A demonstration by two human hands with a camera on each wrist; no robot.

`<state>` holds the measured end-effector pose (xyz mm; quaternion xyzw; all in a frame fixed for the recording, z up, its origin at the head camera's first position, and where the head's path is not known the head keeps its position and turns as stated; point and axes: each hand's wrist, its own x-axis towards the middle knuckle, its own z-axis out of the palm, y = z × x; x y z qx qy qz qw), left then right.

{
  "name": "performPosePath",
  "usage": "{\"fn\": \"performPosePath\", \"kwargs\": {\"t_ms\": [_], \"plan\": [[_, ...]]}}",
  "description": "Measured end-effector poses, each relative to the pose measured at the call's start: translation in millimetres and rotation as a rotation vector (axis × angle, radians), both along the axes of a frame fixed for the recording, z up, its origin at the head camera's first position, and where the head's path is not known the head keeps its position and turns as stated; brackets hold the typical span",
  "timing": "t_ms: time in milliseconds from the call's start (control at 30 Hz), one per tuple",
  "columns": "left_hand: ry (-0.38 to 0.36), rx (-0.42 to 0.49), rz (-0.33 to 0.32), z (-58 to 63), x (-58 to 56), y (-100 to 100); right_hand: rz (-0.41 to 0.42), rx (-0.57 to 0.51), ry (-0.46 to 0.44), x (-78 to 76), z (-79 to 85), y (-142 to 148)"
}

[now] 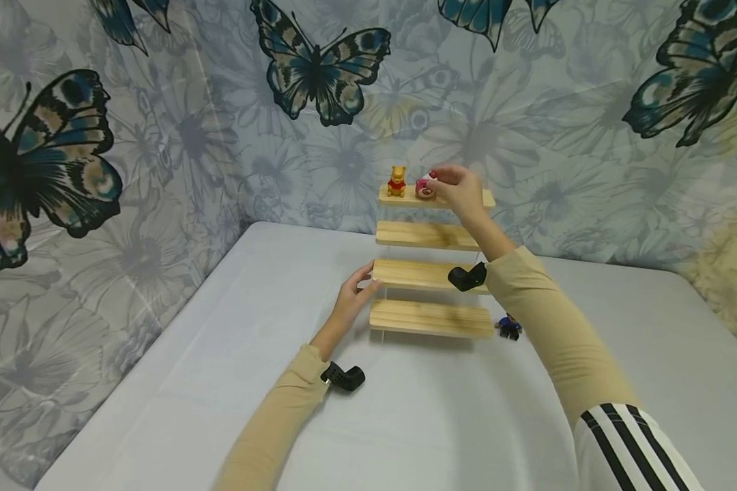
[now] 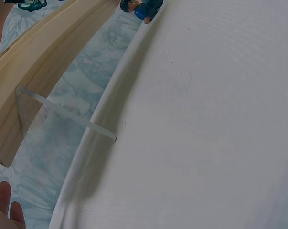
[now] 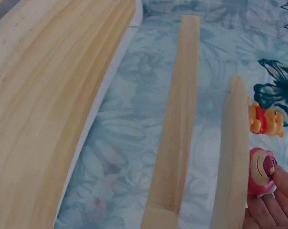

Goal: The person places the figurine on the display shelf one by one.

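A wooden display stand (image 1: 432,316) rises in four steps on clear supports. My right hand (image 1: 460,191) is at its top step, thumb and fingers pinching a pink bear figurine (image 1: 425,188). In the right wrist view the bear figurine (image 3: 261,171) shows a pale muzzle, with the thumb against its face. Beside it sits a yellow bear figurine in a red shirt (image 1: 396,182). My left hand (image 1: 351,298) grips the left end of the second step from the bottom; two of its fingers (image 2: 4,196) stick out past the board in the left wrist view.
A small dark-blue figurine (image 1: 509,327) is just right of the bottom step, partly behind the right sleeve. The stand is on a table with a white cover (image 1: 221,341). Close behind it hangs a butterfly-print backdrop (image 1: 344,164). Black wrist cameras (image 1: 344,377) project from both sleeves.
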<state>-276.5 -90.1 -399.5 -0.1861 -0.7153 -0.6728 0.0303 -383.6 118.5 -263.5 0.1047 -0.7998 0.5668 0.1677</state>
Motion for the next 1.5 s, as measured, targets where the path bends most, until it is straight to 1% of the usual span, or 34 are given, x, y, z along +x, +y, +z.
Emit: {"fn": "performPosePath", "kwargs": {"t_ms": [200, 300, 467, 633, 767, 933, 1033, 1133, 1267, 1400, 1500], "plan": [[0.044, 0.008, -0.021, 0.3, -6.0, 6.5, -0.048, 0.042, -0.015, 0.5, 0.9, 3.4], [0.054, 0.010, -0.027, -0.9, -7.1, 8.4, -0.056, 0.051, -0.033, 0.8, 1.4, 4.5], [0.052, 0.024, -0.018, -1.5, -6.1, 9.3, -0.053, 0.068, -0.049, 0.1, 2.6, 4.1], [0.050, 0.020, -0.022, -0.6, -5.1, 10.1, -0.061, 0.074, -0.058, 0.4, 3.1, 4.6], [0.046, 0.015, -0.014, 0.2, -3.4, 9.2, -0.042, 0.066, -0.054, 1.0, 2.7, 5.0], [0.031, 0.057, 0.005, -0.4, -1.5, 6.8, -0.023, 0.060, -0.038, 2.0, 2.5, 5.8], [0.024, 0.078, -0.005, -1.0, -1.2, 7.0, -0.033, 0.057, -0.041, 3.8, 2.2, 11.5], [0.025, 0.078, -0.008, -1.5, -1.1, 7.6, -0.033, 0.042, -0.049, 6.8, 1.6, 19.7], [0.031, 0.073, 0.005, -1.7, -0.8, 6.8, -0.024, -0.024, -0.044, 11.7, 0.3, 28.3], [0.026, 0.072, 0.007, -2.6, -0.5, 5.1, -0.034, -0.115, 0.007, 20.5, -4.7, 36.2], [0.008, 0.064, 0.002, -3.5, -0.4, 4.6, -0.031, -0.158, 0.059, 30.2, -10.0, 43.7]]}}
